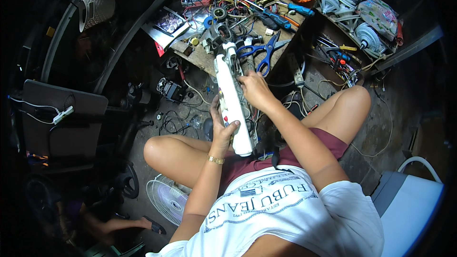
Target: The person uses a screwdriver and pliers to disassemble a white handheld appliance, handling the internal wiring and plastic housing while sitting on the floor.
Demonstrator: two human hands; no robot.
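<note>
We hold a long white power strip above our lap: our left hand in a firm grip on its near end, our right hand fingering its opened side. It seems mid-repair, blue-handled scissors unused on the table.
</note>
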